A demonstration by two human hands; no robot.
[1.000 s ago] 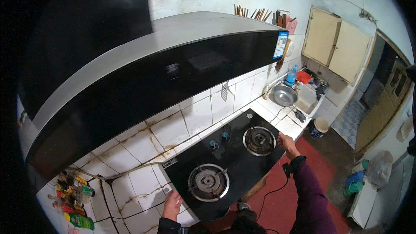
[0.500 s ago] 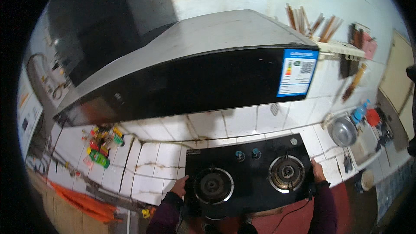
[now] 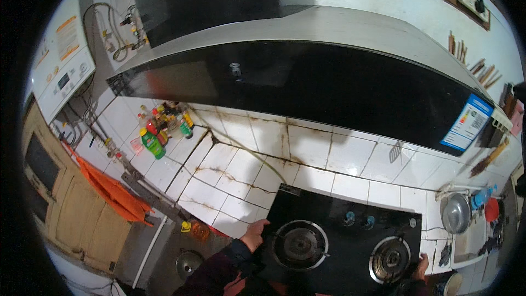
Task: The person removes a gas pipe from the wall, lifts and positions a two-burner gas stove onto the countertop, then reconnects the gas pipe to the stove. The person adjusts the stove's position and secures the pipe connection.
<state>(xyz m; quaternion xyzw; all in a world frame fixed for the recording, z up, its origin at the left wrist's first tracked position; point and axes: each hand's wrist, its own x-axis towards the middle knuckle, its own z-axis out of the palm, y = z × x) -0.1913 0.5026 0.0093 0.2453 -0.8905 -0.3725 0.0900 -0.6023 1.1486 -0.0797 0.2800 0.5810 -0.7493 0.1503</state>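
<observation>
A black two-burner gas cooktop (image 3: 339,241) lies between my hands, over the white tiled counter (image 3: 241,172). At its left edge my left hand (image 3: 253,234) is closed, fingers at the rim and the thumb side up. My right hand (image 3: 422,267) grips the opposite edge, partly hidden at the lower right. Two round burners with metal rings and two bluish knobs show on the cooktop's top. Behind its back left corner, a pale hose (image 3: 267,169) runs along the tiles towards the wall. The cooktop's front edge is hidden by my arms and the picture's rim.
Low over the counter hangs a black range hood (image 3: 329,87). Several bottles (image 3: 164,126) stand in the left corner. To the right are a sink (image 3: 468,246) and a metal basin (image 3: 456,214). An orange cloth (image 3: 107,189) hangs at the left, by a pipe and a floor bowl (image 3: 189,262).
The view has swung left, so the cooktop and my hands appear further right and lower. The hose behind the cooktop now shows. Both hands keep their hold on its edges.
</observation>
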